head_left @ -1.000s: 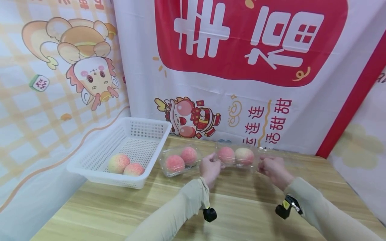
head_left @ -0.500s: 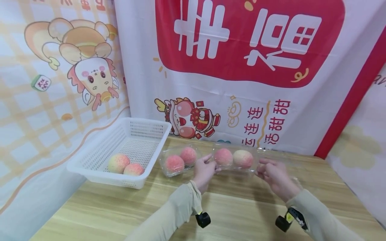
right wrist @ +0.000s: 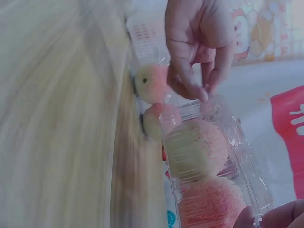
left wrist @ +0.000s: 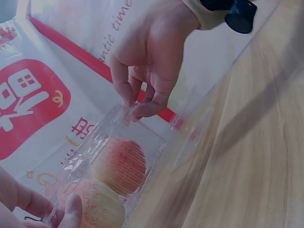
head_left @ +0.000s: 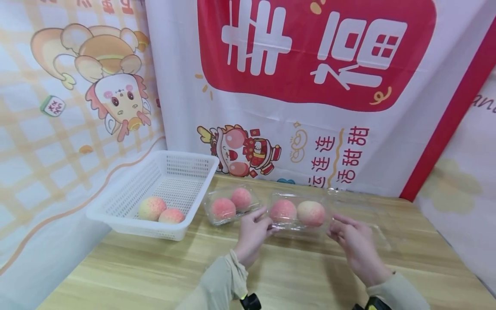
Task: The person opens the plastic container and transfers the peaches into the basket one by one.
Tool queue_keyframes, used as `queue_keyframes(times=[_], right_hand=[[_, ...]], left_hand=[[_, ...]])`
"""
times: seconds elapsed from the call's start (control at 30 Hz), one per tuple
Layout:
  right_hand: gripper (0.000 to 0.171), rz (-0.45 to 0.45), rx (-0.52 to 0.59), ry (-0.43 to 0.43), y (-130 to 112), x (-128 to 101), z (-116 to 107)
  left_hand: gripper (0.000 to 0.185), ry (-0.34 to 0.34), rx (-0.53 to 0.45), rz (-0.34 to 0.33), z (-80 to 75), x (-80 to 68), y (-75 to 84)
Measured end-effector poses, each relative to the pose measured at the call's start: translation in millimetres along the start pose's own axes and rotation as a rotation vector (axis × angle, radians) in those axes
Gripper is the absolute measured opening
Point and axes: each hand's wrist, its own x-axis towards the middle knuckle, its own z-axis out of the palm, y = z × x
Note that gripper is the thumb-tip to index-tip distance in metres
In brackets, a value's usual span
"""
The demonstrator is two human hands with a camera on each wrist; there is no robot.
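Note:
A clear plastic clamshell box [head_left: 297, 224] with two pink peaches [head_left: 283, 210] inside sits between my hands, low over the wooden table [head_left: 294, 275]. My left hand [head_left: 265, 218] pinches its left end, with thumb and fingers on the rim. At the right end, my right hand [head_left: 335, 226] pinches the edge. In the left wrist view the right hand [left wrist: 137, 107] pinches the far corner of the box [left wrist: 116, 156]. The right wrist view shows the left hand [right wrist: 199, 90] at the box's [right wrist: 209, 156] far end.
A second clear box [head_left: 228, 206] with two peaches lies just left of the held one. A white mesh basket [head_left: 116, 215] at the left holds two more peaches [head_left: 152, 208]. Loose clear plastic [head_left: 372, 228] spreads right of my right hand. Printed banners [head_left: 310, 86] hang behind.
Both hands have drawn the peach box nearer to me and lower toward the table, slightly to the left. The other box and the basket have stayed put.

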Motion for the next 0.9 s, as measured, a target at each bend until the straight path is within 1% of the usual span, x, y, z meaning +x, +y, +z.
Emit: queue_keyframes(times=[0.1,0.23,0.4,0.53,0.7,0.9], right_hand=[[0.053,-0.022,0.023,0.028,3,-11,6],[0.050,-0.039,0.028,0.046,8,-23,13],[0.048,-0.029,0.033,0.039,14,-40,19],[0.048,-0.021,0.059,0.031,20,-50,22],[0.049,-0.006,0.086,0.031,30,-53,23],[0.049,0.003,0.068,0.017,46,-50,25]], left_hand=[[0.056,-0.011,-0.016,0.002,-7.4,-7.5,2.4],[0.056,-0.004,0.012,0.009,-15.1,-17.0,6.8],[0.058,0.011,0.035,0.023,-24.8,-30.8,11.2],[0.060,-0.001,0.058,0.024,-33.4,-41.4,13.9],[0.064,-0.035,0.079,0.005,-42.6,-49.7,10.6],[0.063,-0.034,0.055,-0.023,-52.2,-49.5,0.7]])
